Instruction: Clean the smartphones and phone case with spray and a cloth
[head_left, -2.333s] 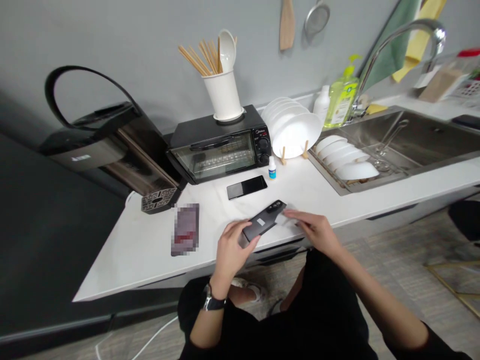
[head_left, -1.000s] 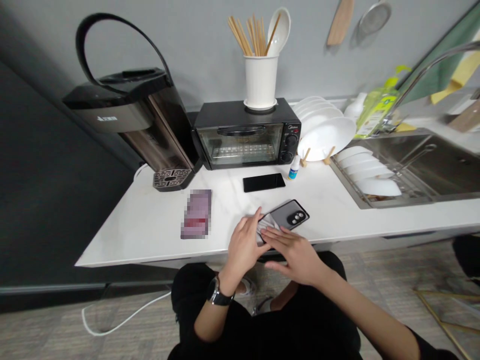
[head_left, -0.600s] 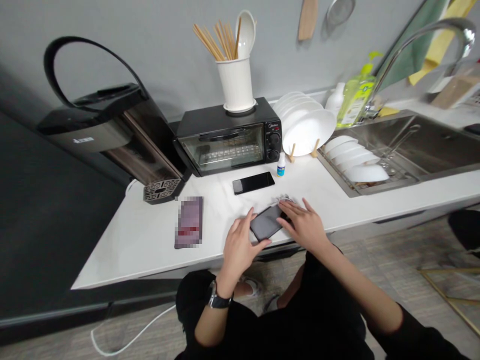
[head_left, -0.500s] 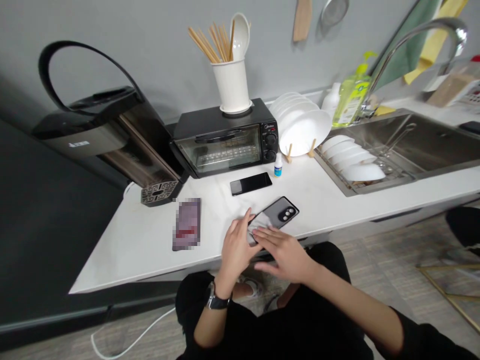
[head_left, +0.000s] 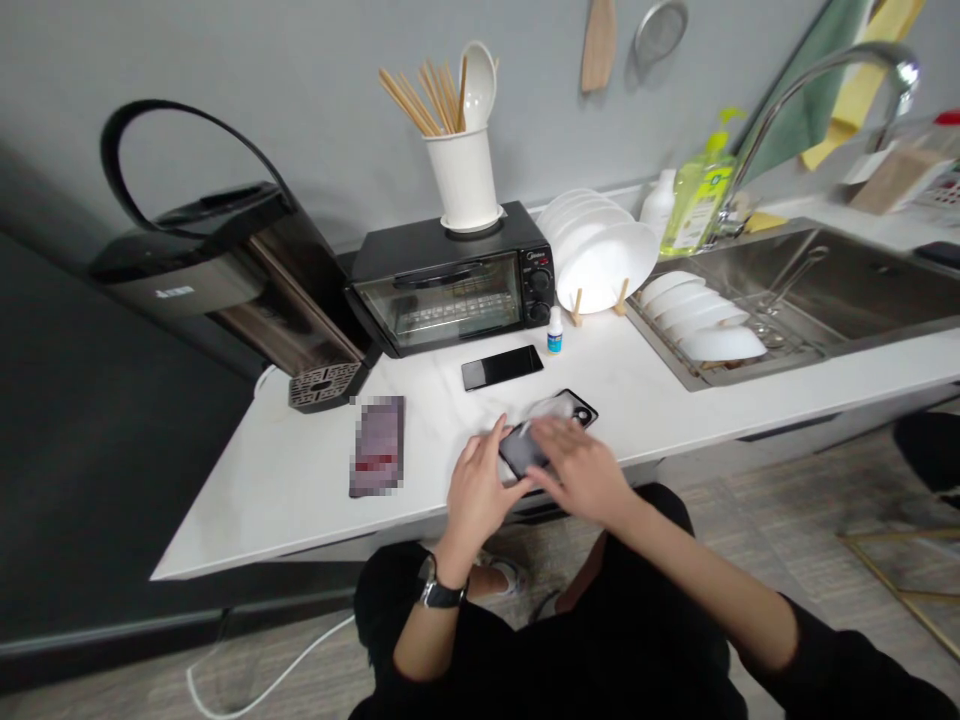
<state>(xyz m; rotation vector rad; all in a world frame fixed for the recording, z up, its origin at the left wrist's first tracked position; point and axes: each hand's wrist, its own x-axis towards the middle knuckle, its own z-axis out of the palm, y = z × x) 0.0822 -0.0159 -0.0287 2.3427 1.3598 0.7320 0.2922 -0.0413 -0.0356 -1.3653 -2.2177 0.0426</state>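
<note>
A phone case (head_left: 520, 452), greyish with a black rim and camera holes at its upper right end, lies tilted on the counter near the front edge. My left hand (head_left: 478, 487) grips its lower left end, thumb on the near side and fingers on the far side. Over the case, my right hand (head_left: 581, 470) presses a thin white tissue (head_left: 550, 408) against the surface. Motion smears its fingertips and the tissue. Behind them lies a black phone (head_left: 502, 367), screen up, with a small white and blue bottle (head_left: 554, 332) standing near its right end.
A pixelated flat item (head_left: 379, 447) lies on the white counter (head_left: 285, 500), left of my hands. Behind stand a black drink machine (head_left: 300, 300), a toaster oven (head_left: 450, 295) carrying a utensil holder (head_left: 463, 180), and racked plates (head_left: 607, 265). The sink (head_left: 847, 300) with bowls is right.
My right hand has slid the tissue from the case's lower left end up and right towards the camera holes. My left hand still holds the lower end. The view has shifted slightly.
</note>
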